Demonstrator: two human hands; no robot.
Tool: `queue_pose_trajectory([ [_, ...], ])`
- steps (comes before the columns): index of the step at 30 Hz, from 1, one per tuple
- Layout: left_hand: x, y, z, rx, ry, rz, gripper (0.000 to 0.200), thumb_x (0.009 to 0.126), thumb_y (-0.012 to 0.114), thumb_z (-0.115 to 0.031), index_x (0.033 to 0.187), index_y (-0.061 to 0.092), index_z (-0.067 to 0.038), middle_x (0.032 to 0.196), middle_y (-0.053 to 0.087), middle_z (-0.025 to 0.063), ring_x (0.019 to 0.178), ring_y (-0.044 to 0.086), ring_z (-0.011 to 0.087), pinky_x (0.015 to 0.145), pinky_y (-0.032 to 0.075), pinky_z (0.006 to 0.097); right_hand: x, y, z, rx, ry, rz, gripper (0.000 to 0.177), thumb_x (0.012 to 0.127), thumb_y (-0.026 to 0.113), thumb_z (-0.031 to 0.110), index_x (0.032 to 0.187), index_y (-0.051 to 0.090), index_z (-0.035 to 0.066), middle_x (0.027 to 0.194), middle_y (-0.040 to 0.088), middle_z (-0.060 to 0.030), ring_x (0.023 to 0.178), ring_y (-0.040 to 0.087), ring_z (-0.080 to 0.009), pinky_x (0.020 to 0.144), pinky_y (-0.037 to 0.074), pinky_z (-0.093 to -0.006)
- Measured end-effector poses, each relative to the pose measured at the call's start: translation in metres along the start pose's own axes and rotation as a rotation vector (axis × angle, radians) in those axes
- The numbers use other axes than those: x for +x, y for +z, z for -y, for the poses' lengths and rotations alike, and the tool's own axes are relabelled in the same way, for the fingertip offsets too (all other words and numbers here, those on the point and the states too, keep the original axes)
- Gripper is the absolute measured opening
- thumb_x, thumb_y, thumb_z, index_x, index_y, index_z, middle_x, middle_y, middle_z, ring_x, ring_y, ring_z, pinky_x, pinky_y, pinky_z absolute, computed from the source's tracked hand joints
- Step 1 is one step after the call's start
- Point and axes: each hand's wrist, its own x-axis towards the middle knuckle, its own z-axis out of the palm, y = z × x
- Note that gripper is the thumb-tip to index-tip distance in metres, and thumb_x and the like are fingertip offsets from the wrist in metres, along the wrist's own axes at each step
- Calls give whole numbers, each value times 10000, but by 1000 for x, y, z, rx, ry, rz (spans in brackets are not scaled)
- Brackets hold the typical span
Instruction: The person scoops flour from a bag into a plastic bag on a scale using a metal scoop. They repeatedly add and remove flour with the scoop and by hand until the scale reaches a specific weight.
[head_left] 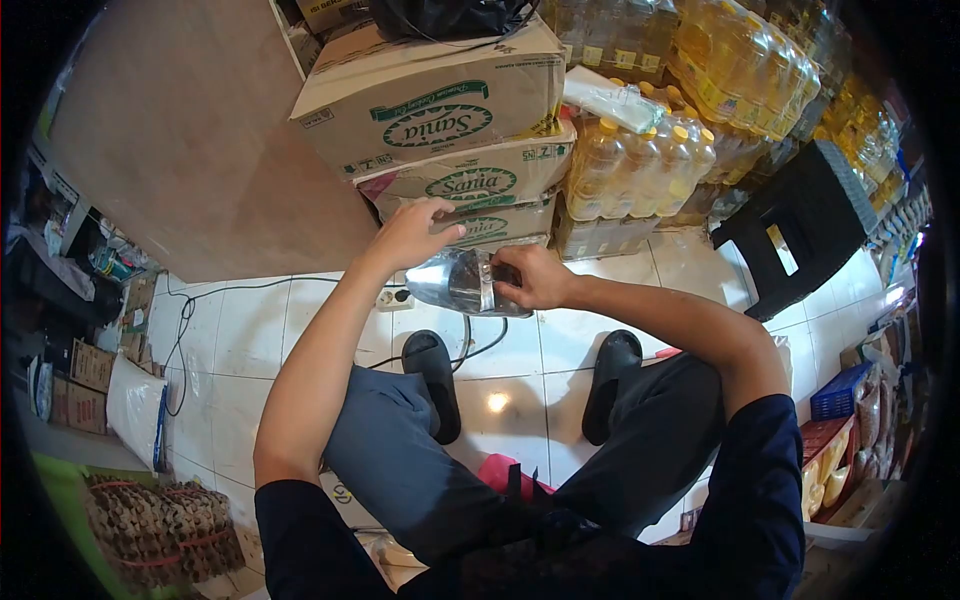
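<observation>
My right hand (532,277) pinches the right part of a clear, shiny plastic bag (450,281), held in front of me above the tiled floor. The bag looks darker close to my fingers; what is inside, if anything, I cannot make out. Just above and left of the bag is my left hand (415,232), its fingers and thumb apart and nothing in them. Behind that hand stand stacked Sania cartons (450,125).
Shrink-wrapped bottles of yellow oil (640,170) are piled at the back right, beside a black plastic stool (800,230). A power socket (394,299) and black cables lie on the floor. Egg trays (160,530) stand lower left, a blue basket (838,392) right.
</observation>
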Motion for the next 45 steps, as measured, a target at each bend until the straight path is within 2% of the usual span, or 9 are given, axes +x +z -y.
queue_pose_trajectory([
  [7, 6, 0, -2, -547, -94, 103, 358, 870, 688, -253, 1117, 603, -8, 1088, 640, 107, 981, 626, 199, 879, 490, 310, -6, 8, -13, -44, -73, 45, 268, 736, 663, 155, 933, 596, -14, 862, 635, -218, 819, 625, -392, 735, 503, -433],
  [13, 0, -15, -15, -944, 47, 441, 455, 822, 716, -350, 1095, 581, -12, 1143, 612, 108, 1084, 598, 206, 967, 471, 315, -13, 14, -25, -124, -83, 280, 246, 731, 646, 164, 919, 591, 16, 868, 627, -193, 825, 614, -390, 732, 485, -455],
  [22, -9, -27, -31, -1192, 60, 486, 777, 695, 743, -581, 1187, 515, -25, 1209, 554, 148, 1112, 576, 246, 980, 456, 367, -17, 11, -25, -268, -61, 472, 266, 753, 630, 206, 953, 604, 33, 915, 643, -186, 874, 623, -371, 785, 496, -454],
  [25, -7, -25, -36, -1045, 70, 268, 877, 713, 717, -611, 1310, 429, -37, 1197, 543, 136, 1079, 582, 234, 944, 470, 366, -18, 11, -26, -292, -48, 497, 281, 759, 628, 207, 978, 601, 32, 928, 646, -189, 885, 625, -366, 792, 497, -454],
  [29, 1, -14, -27, -559, 36, -444, 1011, 691, 762, -568, 1416, 282, -51, 1322, 402, 167, 1079, 557, 263, 926, 462, 372, -17, 14, -35, -338, -94, 480, 298, 771, 620, 215, 1006, 593, 34, 930, 649, -193, 886, 629, -364, 793, 501, -452],
  [30, 4, -23, -24, -386, 68, -586, 1109, 624, 816, -548, 1428, 241, -46, 1315, 363, 204, 1225, 421, 327, 971, 415, 427, -17, 16, -39, -346, -98, 480, 299, 773, 616, 219, 1009, 594, 37, 931, 649, -194, 883, 630, -364, 792, 502, -451],
  [33, 23, -51, -10, -225, 51, -1030, 1203, 605, 823, -556, 1447, 153, -17, 1339, 310, 256, 1289, 326, 380, 1049, 312, 491, -13, 17, -45, -367, -134, 466, 305, 778, 602, 235, 1010, 595, 39, 934, 648, -198, 864, 635, -369, 783, 507, -453],
  [40, 45, -83, 59, -110, -334, -1286, 1295, 592, 821, -580, 1456, 65, 18, 1430, 225, 311, 1347, 229, 448, 1101, 219, 525, -15, 8, -33, -432, -190, 507, 299, 752, 617, 237, 965, 585, 30, 907, 651, -196, 826, 638, -378, 733, 516, -461],
  [45, 52, -47, 89, -457, -358, -1054, 1283, 589, 792, -637, 1444, 122, 45, 1426, 278, 303, 1333, 308, 405, 1088, 288, 466, -19, 1, -28, -411, -173, 460, 298, 769, 624, 238, 976, 579, 28, 910, 652, -182, 841, 634, -374, 749, 511, -457],
])
